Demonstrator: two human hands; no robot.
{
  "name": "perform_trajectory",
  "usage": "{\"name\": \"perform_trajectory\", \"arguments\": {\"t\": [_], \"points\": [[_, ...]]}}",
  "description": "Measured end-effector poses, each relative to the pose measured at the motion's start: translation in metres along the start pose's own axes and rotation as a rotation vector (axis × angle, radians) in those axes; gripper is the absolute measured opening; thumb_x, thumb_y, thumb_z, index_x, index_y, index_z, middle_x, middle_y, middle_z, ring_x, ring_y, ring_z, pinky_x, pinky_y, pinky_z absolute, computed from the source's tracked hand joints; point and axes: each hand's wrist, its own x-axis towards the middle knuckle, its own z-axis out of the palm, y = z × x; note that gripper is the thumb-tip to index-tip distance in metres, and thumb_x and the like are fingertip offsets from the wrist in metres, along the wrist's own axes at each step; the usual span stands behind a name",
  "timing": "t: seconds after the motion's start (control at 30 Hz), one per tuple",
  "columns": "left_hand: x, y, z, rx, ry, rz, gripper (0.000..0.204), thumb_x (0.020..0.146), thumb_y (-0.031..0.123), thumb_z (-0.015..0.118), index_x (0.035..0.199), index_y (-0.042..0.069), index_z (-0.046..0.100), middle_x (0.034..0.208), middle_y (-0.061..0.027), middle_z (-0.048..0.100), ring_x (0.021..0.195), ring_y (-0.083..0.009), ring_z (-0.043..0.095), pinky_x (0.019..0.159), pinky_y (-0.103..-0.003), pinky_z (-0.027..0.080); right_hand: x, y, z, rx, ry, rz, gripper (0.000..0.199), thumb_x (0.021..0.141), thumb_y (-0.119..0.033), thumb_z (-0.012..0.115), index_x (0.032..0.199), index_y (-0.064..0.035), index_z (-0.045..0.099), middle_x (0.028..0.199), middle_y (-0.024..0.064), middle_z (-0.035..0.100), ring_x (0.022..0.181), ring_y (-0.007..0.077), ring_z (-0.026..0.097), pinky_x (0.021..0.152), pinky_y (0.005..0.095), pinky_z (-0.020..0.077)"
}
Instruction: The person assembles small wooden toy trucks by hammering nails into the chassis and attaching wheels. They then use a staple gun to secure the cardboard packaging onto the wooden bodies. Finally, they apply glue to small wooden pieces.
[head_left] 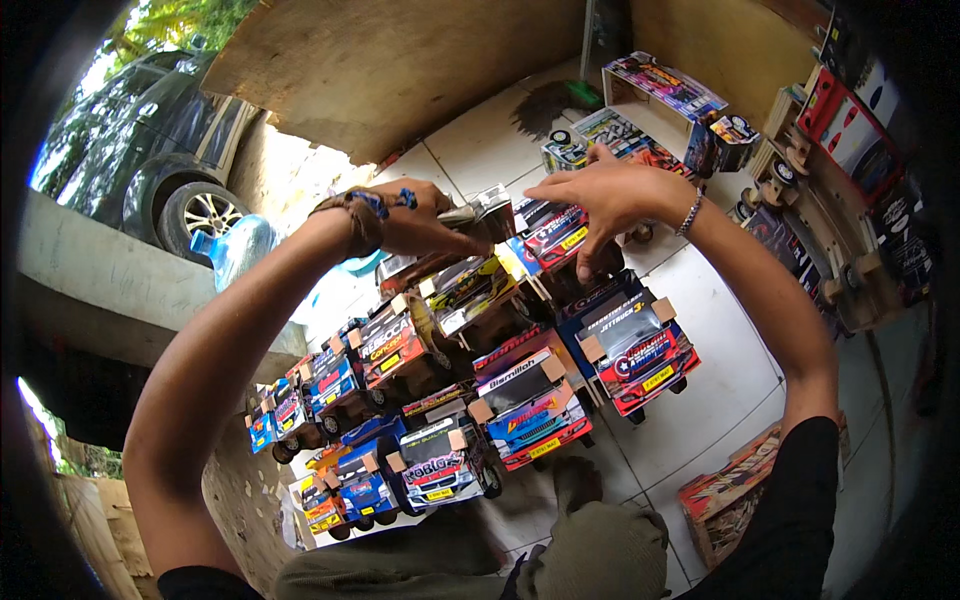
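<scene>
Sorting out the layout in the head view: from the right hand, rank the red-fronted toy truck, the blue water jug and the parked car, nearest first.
From the right hand:
1. Red-fronted toy truck, just below it on the floor.
2. Blue water jug, far left by the ledge.
3. Parked car, outside, upper left.

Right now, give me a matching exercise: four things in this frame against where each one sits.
Things:
1. water jug
2. parked car
3. bead bracelet
4. blue and red toy truck

Places:
A. on the right wrist
B. on the tiled floor, right end of the truck rows
C. outdoors, upper left
D. by the low wall at left

Pairs: 1-D, 2-C, 3-A, 4-B
</scene>
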Motion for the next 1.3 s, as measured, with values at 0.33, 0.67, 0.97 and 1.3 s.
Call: {"name": "perform_trajectory", "arguments": {"t": [0.33, 0.67, 0.97, 1.3], "points": [[0.004, 0.007, 0.0, 0.019, -0.006, 0.152, 0.075, 0.083, 0.075, 0.068, 0.106, 0.004, 0.078, 0.081, -0.0199, 0.074, 0.076, -0.0324, 0.073, 0.073, -0.045, 0.056, 0.018, -0.016, -0.006, 0.089, -0.12, -0.131, 0.102, 0.052, -0.067, 0.091, 0.136, -0.019, 0.06, 0.137, 0.0073, 0.065, 0.127, 0.0269, 0.06, 0.109, 0.0508, 0.0237], [0.006, 0.014, -0.004, 0.035, -0.003, 0.194, 0.069, 0.083, 0.072, 0.068, 0.104, 0.007, 0.079, 0.079, -0.0186, 0.074, 0.074, -0.0336, 0.072, 0.073, -0.046, 0.058, 0.017, -0.015, -0.002, 0.114, -0.113, -0.15, 0.095, 0.054, -0.065, 0.091, 0.13, -0.016, 0.063, 0.127, 0.0066, 0.069, 0.119, 0.0278, 0.062, 0.105, 0.047, 0.0268], [0.007, 0.024, -0.012, 0.079, -0.023, 0.184, 0.063, 0.085, 0.067, 0.07, 0.103, 0.008, 0.078, 0.077, -0.0183, 0.073, 0.072, -0.0345, 0.072, 0.07, -0.046, 0.057, 0.019, -0.013, 0.001, 0.13, -0.117, -0.136, 0.087, 0.054, -0.064, 0.092, 0.123, -0.0154, 0.068, 0.122, 0.0058, 0.071, 0.117, 0.0273, 0.063, 0.105, 0.0452, 0.0265], [0.019, 0.021, -0.009, 0.196, 0.071, 0.284, 0.069, 0.084, 0.071, 0.069, 0.091, 0.002, 0.077, 0.074, -0.0205, 0.071, 0.071, -0.0361, 0.071, 0.069, -0.05, 0.056, 0.019, -0.012, 0.004, 0.135, -0.069, -0.137, 0.089, 0.054, -0.065, 0.091, 0.123, -0.0148, 0.07, 0.122, 0.0065, 0.071, 0.114, 0.0266, 0.063, 0.106, 0.0454, 0.0266]]}}
